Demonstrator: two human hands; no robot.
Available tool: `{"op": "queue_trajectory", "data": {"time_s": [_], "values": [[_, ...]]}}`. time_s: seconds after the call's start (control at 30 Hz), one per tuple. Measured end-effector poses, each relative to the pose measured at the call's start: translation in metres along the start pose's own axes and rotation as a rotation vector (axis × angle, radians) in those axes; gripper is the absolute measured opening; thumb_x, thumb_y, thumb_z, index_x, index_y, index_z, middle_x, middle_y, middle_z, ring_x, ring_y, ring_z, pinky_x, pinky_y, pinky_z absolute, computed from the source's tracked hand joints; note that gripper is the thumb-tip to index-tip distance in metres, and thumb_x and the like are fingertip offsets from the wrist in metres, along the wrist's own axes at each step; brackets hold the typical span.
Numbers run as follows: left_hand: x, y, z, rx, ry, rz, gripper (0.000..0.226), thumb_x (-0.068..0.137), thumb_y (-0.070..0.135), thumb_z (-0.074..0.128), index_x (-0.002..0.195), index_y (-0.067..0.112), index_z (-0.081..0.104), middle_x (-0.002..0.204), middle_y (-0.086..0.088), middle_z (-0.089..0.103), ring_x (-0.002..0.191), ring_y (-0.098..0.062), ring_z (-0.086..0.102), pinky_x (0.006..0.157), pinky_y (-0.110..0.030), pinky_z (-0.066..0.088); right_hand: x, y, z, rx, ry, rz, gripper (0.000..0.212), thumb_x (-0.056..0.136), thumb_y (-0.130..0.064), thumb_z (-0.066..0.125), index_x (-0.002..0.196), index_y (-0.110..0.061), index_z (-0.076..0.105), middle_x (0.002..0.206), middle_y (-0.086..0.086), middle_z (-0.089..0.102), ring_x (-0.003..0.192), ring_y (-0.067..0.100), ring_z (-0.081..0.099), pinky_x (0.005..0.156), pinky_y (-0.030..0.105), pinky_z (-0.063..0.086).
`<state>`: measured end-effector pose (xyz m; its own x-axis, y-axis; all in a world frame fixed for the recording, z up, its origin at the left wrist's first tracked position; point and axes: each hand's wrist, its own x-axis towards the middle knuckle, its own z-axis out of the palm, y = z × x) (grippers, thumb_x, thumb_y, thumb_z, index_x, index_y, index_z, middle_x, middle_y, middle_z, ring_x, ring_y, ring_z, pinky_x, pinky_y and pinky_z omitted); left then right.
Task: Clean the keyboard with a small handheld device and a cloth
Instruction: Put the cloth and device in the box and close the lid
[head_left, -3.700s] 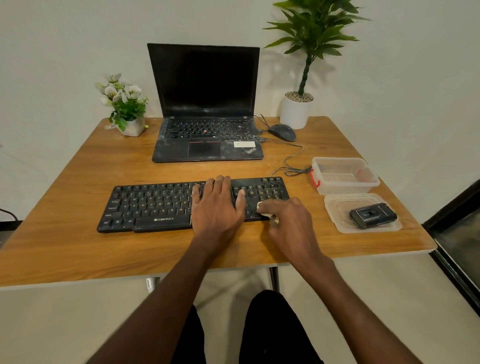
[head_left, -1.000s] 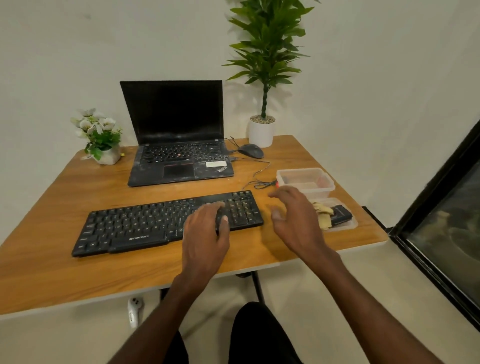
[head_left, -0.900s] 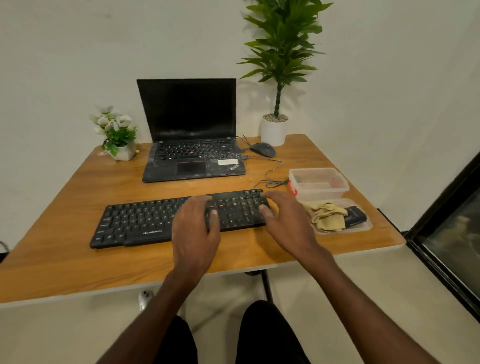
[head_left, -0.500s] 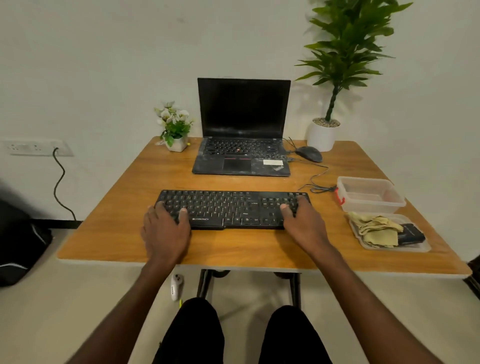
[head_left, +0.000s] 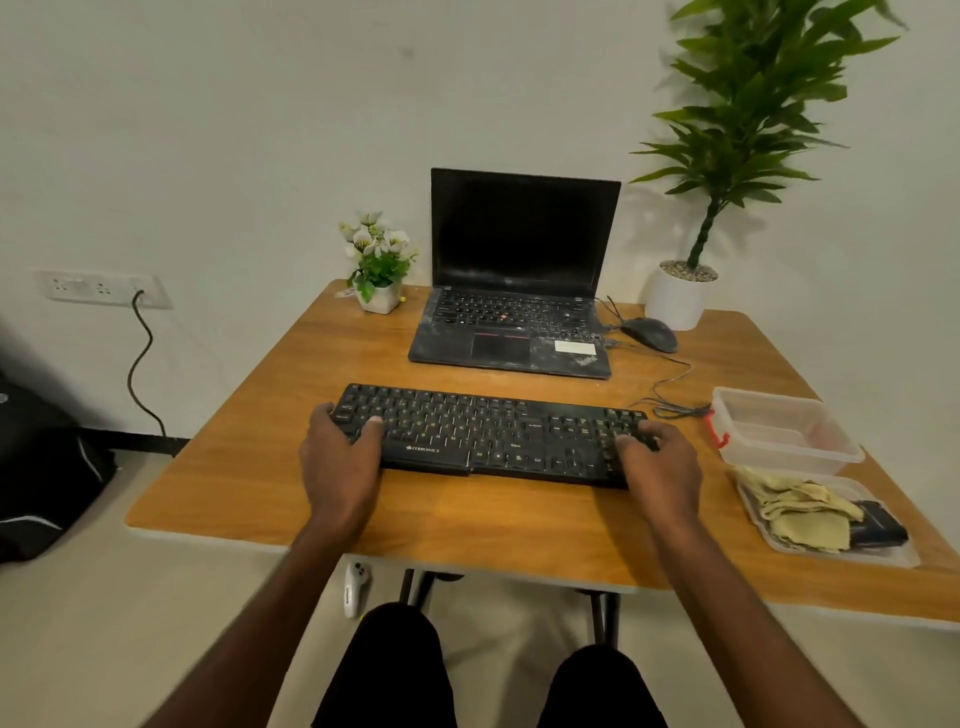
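A black keyboard (head_left: 493, 434) lies across the middle of the wooden table (head_left: 467, 525). My left hand (head_left: 340, 462) grips its left end, thumb on the keys. Its right end is held by my right hand (head_left: 657, 467), fingers curled over the keys. A crumpled yellow cloth (head_left: 795, 514) rests in a clear shallow tray (head_left: 883, 553) at the table's right edge. The small black handheld device (head_left: 878, 527) lies in that tray beside the cloth, partly under it.
An open black laptop (head_left: 514, 312) stands behind the keyboard, with a wired mouse (head_left: 649, 333) and its cable to the right. A clear plastic box (head_left: 784, 431) sits above the tray. A flower pot (head_left: 379, 270) and a tall potted plant (head_left: 680, 291) stand at the back.
My right hand dropped the cloth into the tray and came back to the keyboard's right end. My left hand slid from the middle to the left end. The camera view swung left.
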<state>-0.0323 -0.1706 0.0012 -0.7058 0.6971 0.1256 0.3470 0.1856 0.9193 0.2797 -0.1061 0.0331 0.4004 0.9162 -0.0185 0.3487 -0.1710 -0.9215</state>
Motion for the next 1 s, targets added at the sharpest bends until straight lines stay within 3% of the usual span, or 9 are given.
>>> {"op": "queue_trajectory", "data": {"time_s": [0.1,0.17,0.33,0.43,0.5,0.63,0.77,0.9,1.0], "values": [[0.02,-0.001,0.012,-0.12,-0.036,-0.029,0.069,0.083,0.062,0.067,0.144,0.039,0.044,0.129,0.003,0.064,0.121,-0.027,0.064,0.1,-0.057,0.057,0.015,-0.005,0.003,0.082,0.038,-0.014,0.044,0.089,-0.017,0.07,0.132,-0.023,0.065,0.135,0.002,0.063,0.114,0.019,0.061,0.098,0.046,0.054],[0.041,0.005,0.022,-0.201,-0.05,-0.043,0.067,0.077,0.065,0.07,0.136,0.049,0.045,0.132,0.004,0.062,0.121,-0.025,0.064,0.099,-0.056,0.059,0.032,-0.013,0.006,0.136,0.032,-0.017,0.043,0.088,-0.016,0.07,0.13,-0.024,0.065,0.132,0.003,0.064,0.113,0.02,0.063,0.096,0.048,0.056],[0.087,0.052,0.049,-0.297,-0.148,0.032,0.068,0.087,0.03,0.073,0.148,0.021,0.042,0.138,-0.007,0.058,0.121,-0.024,0.062,0.103,-0.049,0.057,0.086,-0.041,0.017,0.243,-0.001,-0.032,0.044,0.091,-0.01,0.067,0.133,-0.02,0.063,0.13,0.003,0.063,0.108,0.019,0.063,0.087,0.039,0.058],[0.115,0.068,0.07,-0.341,-0.251,-0.004,0.065,0.094,0.003,0.068,0.149,0.017,0.034,0.132,-0.005,0.058,0.115,-0.019,0.062,0.095,-0.036,0.056,0.121,-0.056,0.023,0.259,0.011,-0.042,0.044,0.09,-0.007,0.066,0.132,-0.018,0.064,0.124,0.001,0.064,0.095,0.01,0.061,0.075,0.029,0.052],[0.132,0.072,0.085,-0.335,-0.295,-0.029,0.065,0.093,-0.005,0.065,0.143,0.02,0.032,0.128,-0.005,0.056,0.11,-0.015,0.061,0.096,-0.038,0.056,0.145,-0.062,0.028,0.257,0.004,-0.04,0.043,0.09,-0.007,0.066,0.132,-0.016,0.064,0.123,0.001,0.062,0.096,0.013,0.059,0.077,0.029,0.049],[0.152,0.07,0.109,-0.322,-0.373,-0.06,0.08,0.091,-0.004,0.068,0.156,0.016,0.027,0.125,-0.003,0.058,0.116,-0.023,0.063,0.107,-0.05,0.054,0.183,-0.068,0.041,0.205,-0.019,-0.028,0.044,0.09,-0.006,0.067,0.133,-0.013,0.064,0.124,0.006,0.064,0.107,0.021,0.059,0.09,0.038,0.053],[0.169,0.069,0.123,-0.315,-0.373,-0.086,0.077,0.088,-0.003,0.069,0.151,0.019,0.03,0.128,-0.007,0.059,0.114,-0.023,0.061,0.106,-0.049,0.054,0.208,-0.066,0.054,0.157,-0.04,-0.011,0.043,0.087,-0.006,0.068,0.13,-0.013,0.067,0.125,0.009,0.067,0.107,0.024,0.06,0.098,0.045,0.054],[0.188,0.073,0.129,-0.266,-0.389,-0.093,0.067,0.089,-0.005,0.065,0.144,0.018,0.034,0.123,-0.012,0.061,0.108,-0.025,0.062,0.088,-0.04,0.056,0.222,-0.064,0.065,0.174,-0.094,-0.003,0.039,0.09,0.0,0.064,0.128,-0.01,0.065,0.12,0.007,0.064,0.104,0.023,0.058,0.087,0.037,0.051],[0.201,0.075,0.132,-0.229,-0.402,-0.05,0.065,0.092,-0.006,0.063,0.145,0.015,0.032,0.122,-0.014,0.062,0.105,-0.023,0.063,0.076,-0.034,0.053,0.232,-0.067,0.074,0.167,-0.107,0.008,0.037,0.088,-0.003,0.065,0.122,-0.018,0.068,0.121,0.005,0.065,0.109,0.024,0.058,0.093,0.04,0.052]]}}
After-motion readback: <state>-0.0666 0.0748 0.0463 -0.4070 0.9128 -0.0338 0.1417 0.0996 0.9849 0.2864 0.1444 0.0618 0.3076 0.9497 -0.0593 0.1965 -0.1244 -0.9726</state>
